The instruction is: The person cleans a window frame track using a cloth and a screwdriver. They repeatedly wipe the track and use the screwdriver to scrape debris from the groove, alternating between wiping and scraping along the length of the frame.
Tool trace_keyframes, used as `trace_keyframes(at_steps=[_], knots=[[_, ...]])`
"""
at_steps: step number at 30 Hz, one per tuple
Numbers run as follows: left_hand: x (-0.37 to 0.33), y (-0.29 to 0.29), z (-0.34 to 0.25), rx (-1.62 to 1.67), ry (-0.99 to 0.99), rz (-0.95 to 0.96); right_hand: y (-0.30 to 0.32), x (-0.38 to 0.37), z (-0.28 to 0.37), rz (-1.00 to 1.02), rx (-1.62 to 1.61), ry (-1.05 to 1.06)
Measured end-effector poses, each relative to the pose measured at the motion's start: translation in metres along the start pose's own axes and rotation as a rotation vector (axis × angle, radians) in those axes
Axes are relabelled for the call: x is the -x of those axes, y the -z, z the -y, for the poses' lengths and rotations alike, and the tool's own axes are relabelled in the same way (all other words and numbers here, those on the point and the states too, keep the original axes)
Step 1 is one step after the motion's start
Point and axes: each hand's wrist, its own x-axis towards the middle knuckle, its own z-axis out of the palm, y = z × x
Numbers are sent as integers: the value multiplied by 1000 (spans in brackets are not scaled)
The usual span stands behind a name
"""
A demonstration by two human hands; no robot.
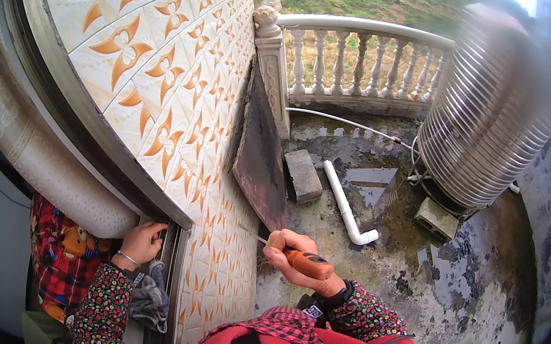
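From the head camera, looking down: my right hand [291, 273] is closed around an orange-handled tool [310, 266], which sits in front of my chest, between the patterned tiled wall [208, 260] and the wet concrete floor [367, 323]. Its thin metal shaft points up and left toward the tiles; whether the tip touches them I cannot tell.

I judge it light and stiff, hard to break, with a smooth handle that could turn in a damp palm. The thick handle is the place to hold it; the slim shaft would give less purchase.

My right forearm comes in from the lower right, wrist bent, fingers curled toward the shaft end. My left arm reaches up along the window frame [167, 283], the left hand [141, 243] bent at its edge, just above a grey cloth [152, 297]. Whether those fingers grip anything, I cannot tell.
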Motion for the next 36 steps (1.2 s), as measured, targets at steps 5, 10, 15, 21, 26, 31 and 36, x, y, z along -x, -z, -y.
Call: trace_keyframes(at_steps=[5, 10, 15, 21, 26, 31, 36], knots=[[-5, 0, -1, -81, 39, 31, 0, 1, -2, -13, 13, 21], [-2, -3, 3, -125, -16, 7, 1, 3, 2, -11, 12, -4], [-3, -6, 6, -241, -74, -38, 5, 8, 8, -30, 24, 3], [-6, -9, 8, -77, 31, 26, 11, 16, 9, -72, 7, -13], [-3, -14, 9, -155, -40, -25, 15, 21, 11, -72, 51, -3], [-4, -18, 10, -205, -68, -24, 18, 24, 16, -83, 74, -22], [-5, -12, 8, -239, -102, 44, 17, 26, 18, -89, 64, -27]])
